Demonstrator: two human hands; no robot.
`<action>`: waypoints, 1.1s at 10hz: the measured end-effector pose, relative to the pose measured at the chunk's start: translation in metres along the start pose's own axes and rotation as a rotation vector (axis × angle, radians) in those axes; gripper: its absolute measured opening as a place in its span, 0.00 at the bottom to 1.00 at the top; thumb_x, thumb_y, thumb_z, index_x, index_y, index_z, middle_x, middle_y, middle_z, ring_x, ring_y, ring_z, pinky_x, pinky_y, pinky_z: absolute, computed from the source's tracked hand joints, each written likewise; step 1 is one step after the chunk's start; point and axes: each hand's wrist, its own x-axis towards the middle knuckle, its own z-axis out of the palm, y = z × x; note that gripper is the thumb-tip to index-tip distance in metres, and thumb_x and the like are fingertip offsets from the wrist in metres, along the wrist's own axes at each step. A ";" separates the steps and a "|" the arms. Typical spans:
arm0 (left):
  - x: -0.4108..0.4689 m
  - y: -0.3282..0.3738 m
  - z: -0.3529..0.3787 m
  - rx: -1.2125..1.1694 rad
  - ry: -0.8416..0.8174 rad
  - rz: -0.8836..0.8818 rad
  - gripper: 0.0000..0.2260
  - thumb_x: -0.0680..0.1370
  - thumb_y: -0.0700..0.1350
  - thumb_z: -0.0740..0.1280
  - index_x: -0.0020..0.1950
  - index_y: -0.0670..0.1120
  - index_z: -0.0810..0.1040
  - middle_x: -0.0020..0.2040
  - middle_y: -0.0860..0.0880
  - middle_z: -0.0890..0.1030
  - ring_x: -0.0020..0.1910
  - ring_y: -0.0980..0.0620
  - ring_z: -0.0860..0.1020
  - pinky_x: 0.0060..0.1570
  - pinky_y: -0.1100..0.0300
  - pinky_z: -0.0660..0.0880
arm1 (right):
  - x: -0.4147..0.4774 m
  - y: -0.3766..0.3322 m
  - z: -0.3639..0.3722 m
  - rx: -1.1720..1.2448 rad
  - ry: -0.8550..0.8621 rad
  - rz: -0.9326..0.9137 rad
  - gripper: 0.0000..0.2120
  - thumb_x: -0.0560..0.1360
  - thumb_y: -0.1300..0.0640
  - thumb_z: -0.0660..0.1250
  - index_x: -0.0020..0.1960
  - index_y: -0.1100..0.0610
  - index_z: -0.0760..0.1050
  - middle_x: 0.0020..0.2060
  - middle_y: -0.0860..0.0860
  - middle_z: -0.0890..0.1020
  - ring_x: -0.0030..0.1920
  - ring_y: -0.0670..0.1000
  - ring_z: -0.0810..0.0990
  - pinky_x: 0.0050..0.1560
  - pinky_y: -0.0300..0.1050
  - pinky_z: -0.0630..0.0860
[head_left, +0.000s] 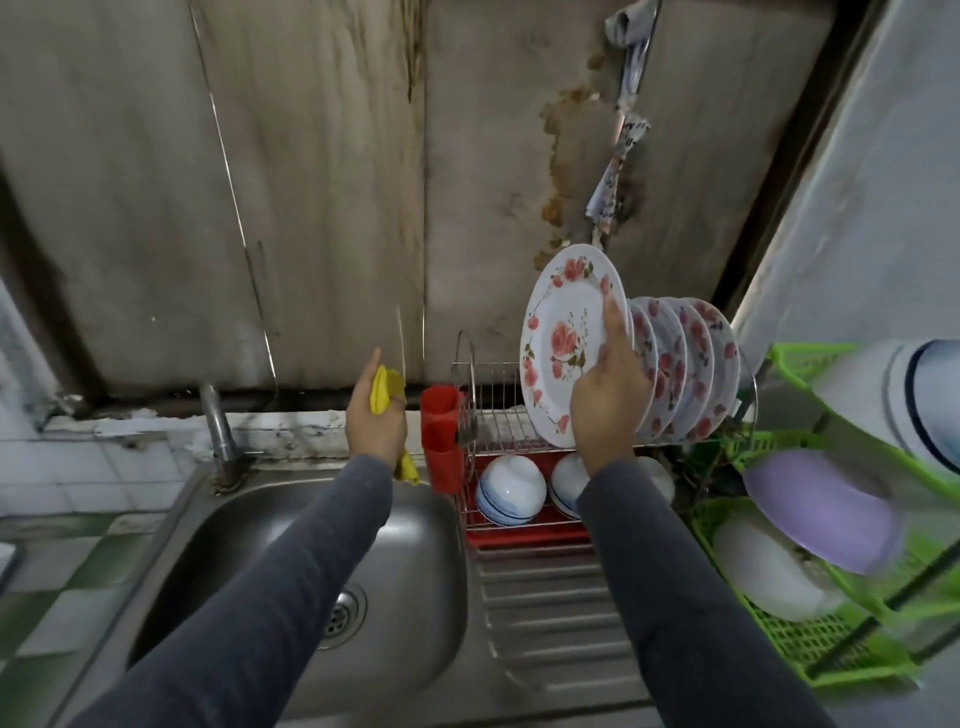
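White round plate with pink flowers (563, 332): held upright at 2 o'clock from the sink, above the upper level of the rack, with its printed face turned to 9 o'clock. I cannot tell if its lower edge touches the wires.
Right hand (610, 395): grasping the plate at its 4 o'clock edge, thumb laid on the front face, the other fingers hidden behind.
Left hand (374, 421): clenched round a crumpled yellow cloth (383, 395), one finger pointing to 12 o'clock. One end of the cloth hangs under the wrist.
Row of similar flowered plates (691, 364): standing on edge just at 3 o'clock of the held plate, very close to it.
Metal wire dish rack (488, 410): its round handle loop rises at 9 o'clock of the held plate.
Stacked red plastic cups (441, 415): hanging on the rack's 9 o'clock side, between the two hands.
White bowls with blue lines (511, 488): upside down on the lower level, over a red tray (519, 538), at 6 o'clock of the plate.
Steel sink (260, 519): under the left arm, with a metal tap (218, 421) at its 11 o'clock corner.
Green plastic shelf (779, 639): at 3 o'clock of the rack, holding a purple bowl (821, 509) and a plain white bowl (769, 571).
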 end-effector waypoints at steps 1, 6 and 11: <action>0.007 -0.004 0.003 0.016 -0.003 0.004 0.28 0.80 0.33 0.62 0.73 0.62 0.70 0.62 0.54 0.73 0.59 0.51 0.75 0.68 0.49 0.73 | 0.010 0.006 0.017 0.023 -0.050 -0.032 0.34 0.80 0.70 0.59 0.80 0.45 0.56 0.72 0.54 0.71 0.65 0.53 0.74 0.70 0.52 0.71; 0.018 -0.018 -0.005 0.052 0.011 0.003 0.25 0.82 0.34 0.61 0.73 0.59 0.70 0.53 0.61 0.71 0.43 0.65 0.70 0.53 0.60 0.73 | 0.007 0.032 0.059 -0.127 -0.066 -0.065 0.24 0.83 0.50 0.55 0.78 0.40 0.57 0.70 0.57 0.68 0.70 0.59 0.69 0.70 0.59 0.71; -0.067 -0.074 -0.094 0.120 0.112 -0.043 0.29 0.79 0.31 0.61 0.70 0.61 0.73 0.68 0.54 0.71 0.62 0.54 0.74 0.65 0.54 0.73 | -0.117 0.042 0.036 -0.058 -0.104 -0.257 0.19 0.80 0.62 0.63 0.70 0.66 0.71 0.67 0.63 0.75 0.69 0.59 0.72 0.71 0.50 0.68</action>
